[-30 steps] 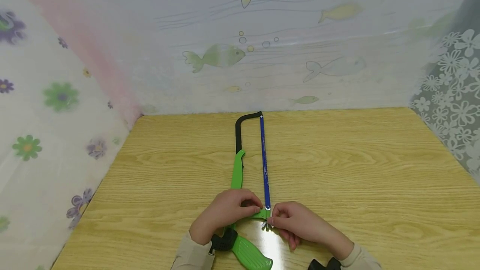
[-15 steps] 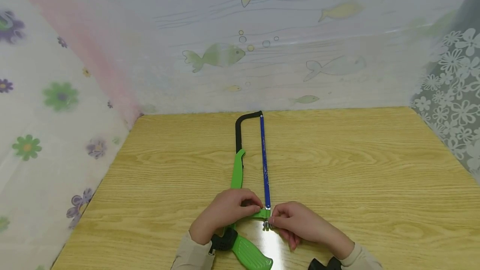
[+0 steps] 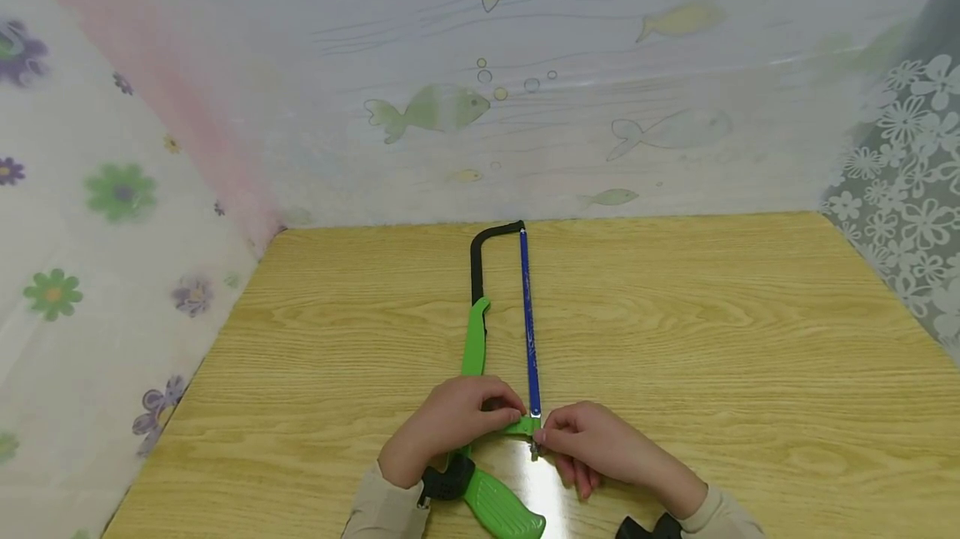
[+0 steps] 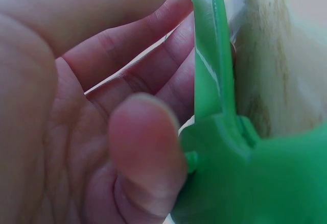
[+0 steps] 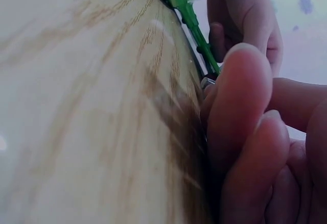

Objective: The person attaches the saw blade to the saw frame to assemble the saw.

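Note:
A hacksaw lies flat on the table, its green handle (image 3: 504, 506) toward me and its black front bow (image 3: 477, 268) at the far edge. The blue blade (image 3: 529, 322) runs along its right side. My left hand (image 3: 461, 416) holds the green frame near the handle; the left wrist view shows fingers reaching behind the green frame (image 4: 209, 81). At the blade's near end, my right hand (image 3: 600, 443) pinches the small metal wing nut (image 3: 535, 451) between thumb and forefinger. In the right wrist view, curled fingertips (image 5: 245, 86) hide most of the nut.
The wood-grain table (image 3: 712, 314) meets a fish-printed curtain (image 3: 555, 147) at the back. A flower-printed sheet (image 3: 97, 256) hangs at the left. Black wrist mounts show at both wrists, the left one (image 3: 447, 481) beside the saw handle.
The wing nut has turned: its wings were spread wide before and now look narrow. Both hands and the hacksaw stay in place.

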`<state>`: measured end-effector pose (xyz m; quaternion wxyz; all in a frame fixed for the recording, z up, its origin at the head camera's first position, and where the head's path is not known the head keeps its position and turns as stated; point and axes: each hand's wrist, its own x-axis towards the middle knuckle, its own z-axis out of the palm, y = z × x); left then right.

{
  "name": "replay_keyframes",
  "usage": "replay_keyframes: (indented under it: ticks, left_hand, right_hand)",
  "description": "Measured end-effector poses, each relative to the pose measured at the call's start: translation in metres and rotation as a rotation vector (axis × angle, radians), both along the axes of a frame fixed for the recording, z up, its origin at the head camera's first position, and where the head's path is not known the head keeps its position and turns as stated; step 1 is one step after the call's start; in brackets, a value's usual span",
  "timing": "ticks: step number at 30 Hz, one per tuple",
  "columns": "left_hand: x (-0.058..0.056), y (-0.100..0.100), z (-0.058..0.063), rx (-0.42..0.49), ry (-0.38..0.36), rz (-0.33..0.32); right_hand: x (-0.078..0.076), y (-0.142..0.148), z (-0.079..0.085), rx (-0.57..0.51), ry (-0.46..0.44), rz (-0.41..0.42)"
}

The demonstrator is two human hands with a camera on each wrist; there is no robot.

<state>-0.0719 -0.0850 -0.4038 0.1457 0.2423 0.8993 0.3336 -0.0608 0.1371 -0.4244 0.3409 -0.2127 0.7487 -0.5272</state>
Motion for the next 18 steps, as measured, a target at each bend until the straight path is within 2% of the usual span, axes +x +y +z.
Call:
replay_keyframes:
  ticks: [11, 18]
  left_hand:
    - [-0.0002, -0.0004, -0.0014, -0.001, -0.004, -0.001]
    - [-0.0003, -0.0005, -0.0007, 0.002, 0.0, 0.0]
  right_hand:
    - [-0.0001, -0.0006, 0.0018, 0.01, 0.018, 0.014]
    - [0.0002, 0.0001, 0.0023, 0.016, -0.006, 0.01]
